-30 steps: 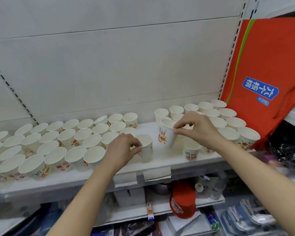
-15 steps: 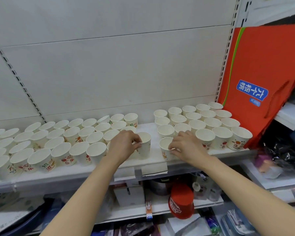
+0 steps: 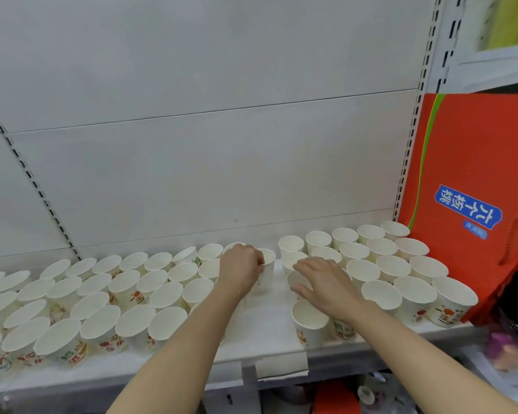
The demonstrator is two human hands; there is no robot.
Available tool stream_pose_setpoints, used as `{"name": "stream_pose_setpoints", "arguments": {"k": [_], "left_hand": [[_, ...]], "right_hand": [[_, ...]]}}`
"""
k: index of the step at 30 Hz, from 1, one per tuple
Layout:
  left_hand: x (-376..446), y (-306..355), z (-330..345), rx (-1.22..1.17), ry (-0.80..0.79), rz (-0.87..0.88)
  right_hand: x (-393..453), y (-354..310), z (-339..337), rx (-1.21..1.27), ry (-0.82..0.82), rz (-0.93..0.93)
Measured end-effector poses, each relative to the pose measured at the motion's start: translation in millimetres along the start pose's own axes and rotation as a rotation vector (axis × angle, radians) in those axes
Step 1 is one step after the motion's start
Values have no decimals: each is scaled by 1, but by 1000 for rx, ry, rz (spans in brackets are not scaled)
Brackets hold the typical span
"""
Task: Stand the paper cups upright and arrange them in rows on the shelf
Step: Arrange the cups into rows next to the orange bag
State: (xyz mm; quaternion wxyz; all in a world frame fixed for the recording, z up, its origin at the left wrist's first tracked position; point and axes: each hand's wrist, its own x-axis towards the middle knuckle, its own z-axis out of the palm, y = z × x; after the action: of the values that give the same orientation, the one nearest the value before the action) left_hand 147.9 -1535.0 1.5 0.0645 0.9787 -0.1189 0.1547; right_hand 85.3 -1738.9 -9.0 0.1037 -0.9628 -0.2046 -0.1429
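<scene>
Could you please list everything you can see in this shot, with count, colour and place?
paper cups: dozens, white with printed sides, upright in two groups on the shelf, a gap between them
held cup: one, white, in the gap
shelf: one, white, across the middle
bag: one, red with a blue label, right of the cups
left hand: grips the held cup
right hand: fingers straight, over the right group's cups

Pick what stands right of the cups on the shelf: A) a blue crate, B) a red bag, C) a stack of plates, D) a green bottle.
B: a red bag with a blue label leans against the right end of the cups.
</scene>
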Motion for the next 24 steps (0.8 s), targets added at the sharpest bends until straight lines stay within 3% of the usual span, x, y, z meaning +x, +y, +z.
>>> {"name": "stream_pose_setpoints", "arguments": {"k": [16, 21, 24], "left_hand": [[54, 5, 56, 59, -37, 16], [44, -13, 22, -71, 59, -16], [33, -47, -16, -73, 103, -140]], "right_hand": [[23, 28, 25, 2, -29, -65], [38, 26, 13, 69, 74, -116], [51, 2, 7, 151, 116, -173]]}}
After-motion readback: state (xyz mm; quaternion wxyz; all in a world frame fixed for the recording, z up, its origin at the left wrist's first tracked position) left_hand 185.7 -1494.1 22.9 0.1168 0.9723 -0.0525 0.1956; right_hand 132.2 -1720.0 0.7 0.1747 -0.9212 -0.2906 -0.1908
